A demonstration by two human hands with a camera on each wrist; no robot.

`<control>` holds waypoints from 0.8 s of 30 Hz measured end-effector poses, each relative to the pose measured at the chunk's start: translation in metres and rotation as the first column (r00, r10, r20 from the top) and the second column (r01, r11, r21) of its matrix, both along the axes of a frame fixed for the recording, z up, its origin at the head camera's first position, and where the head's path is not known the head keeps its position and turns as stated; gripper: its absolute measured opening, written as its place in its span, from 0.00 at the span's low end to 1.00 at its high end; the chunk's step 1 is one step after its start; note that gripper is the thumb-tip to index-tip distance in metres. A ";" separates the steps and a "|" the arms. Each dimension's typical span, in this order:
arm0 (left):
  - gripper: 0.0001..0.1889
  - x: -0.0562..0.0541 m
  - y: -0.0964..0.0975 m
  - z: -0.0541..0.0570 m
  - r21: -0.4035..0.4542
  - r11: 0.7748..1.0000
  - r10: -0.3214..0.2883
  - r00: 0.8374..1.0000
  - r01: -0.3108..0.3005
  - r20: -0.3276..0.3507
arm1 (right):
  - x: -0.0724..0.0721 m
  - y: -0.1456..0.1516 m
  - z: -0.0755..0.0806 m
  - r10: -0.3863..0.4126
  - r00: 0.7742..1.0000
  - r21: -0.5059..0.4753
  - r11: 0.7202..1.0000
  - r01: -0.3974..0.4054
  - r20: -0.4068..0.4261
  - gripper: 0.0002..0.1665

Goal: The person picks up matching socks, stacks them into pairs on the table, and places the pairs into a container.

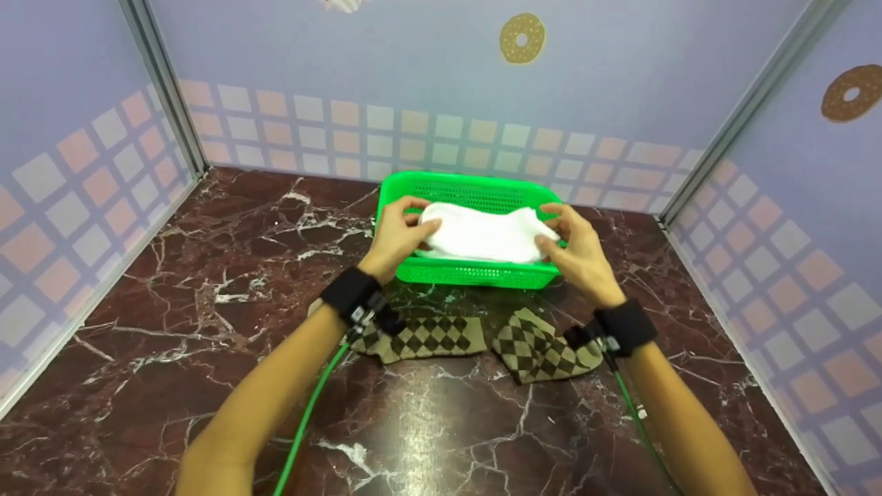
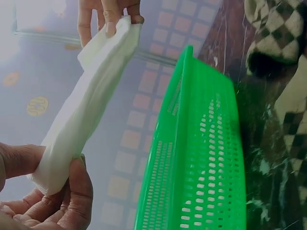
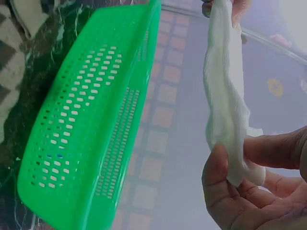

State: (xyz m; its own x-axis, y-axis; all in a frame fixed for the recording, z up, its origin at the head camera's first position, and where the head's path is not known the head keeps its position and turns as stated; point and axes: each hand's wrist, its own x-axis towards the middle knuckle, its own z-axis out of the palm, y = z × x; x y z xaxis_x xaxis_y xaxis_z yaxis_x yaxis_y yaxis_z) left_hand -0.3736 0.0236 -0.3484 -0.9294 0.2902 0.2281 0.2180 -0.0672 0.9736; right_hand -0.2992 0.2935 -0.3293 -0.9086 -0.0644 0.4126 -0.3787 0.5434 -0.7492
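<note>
One white sock [image 1: 482, 234] is held above the green basket [image 1: 475, 275], stretched crosswise between the left hand [image 1: 400, 231] and the right hand [image 1: 580, 251]. Each pinches one end between thumb and fingers. In front of the basket, two diamond-patterned socks [image 1: 441, 337] lie side by side on the marbled table [image 1: 138, 399].

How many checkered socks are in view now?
2. One checkered sock lies before the basket, partly behind the left wrist camera; another lies to its right. The white sock hides some of the basket's inside, so more may be there.
</note>
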 end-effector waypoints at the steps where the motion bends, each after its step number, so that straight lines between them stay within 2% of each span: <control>1: 0.17 -0.004 0.002 0.002 -0.006 1.000 0.017 1.000 -0.017 -0.016 | -0.006 0.002 0.000 -0.010 1.000 0.012 1.000 0.010 -0.002 0.27; 4: 0.17 -0.015 0.008 0.005 -0.036 0.997 0.062 0.997 -0.064 -0.049 | -0.023 0.005 0.000 -0.060 0.998 0.089 0.994 0.062 -0.019 0.25; 7: 0.16 -0.026 0.013 0.004 -0.068 0.993 0.089 0.995 -0.092 -0.041 | -0.039 0.006 -0.004 -0.098 0.994 0.153 0.983 0.103 -0.041 0.24; 12: 0.16 -0.042 0.025 -0.007 -0.102 0.983 0.148 0.988 -0.151 -0.036 | -0.060 0.009 -0.017 -0.121 0.990 0.215 0.967 0.134 -0.071 0.23; 15: 0.16 -0.048 0.031 -0.016 -0.141 0.974 0.175 0.984 -0.176 -0.025 | -0.069 0.012 -0.028 -0.135 0.989 0.238 0.961 0.144 -0.054 0.25; 20: 0.17 -0.058 0.038 -0.027 -0.250 0.951 0.177 0.984 -0.180 -0.034 | -0.081 0.015 -0.044 -0.136 0.991 0.219 0.967 0.133 0.000 0.28; 24: 0.19 -0.066 0.042 -0.034 -0.358 0.915 0.176 0.983 -0.185 -0.057 | -0.089 0.015 -0.053 -0.155 0.987 0.220 0.965 0.142 0.044 0.27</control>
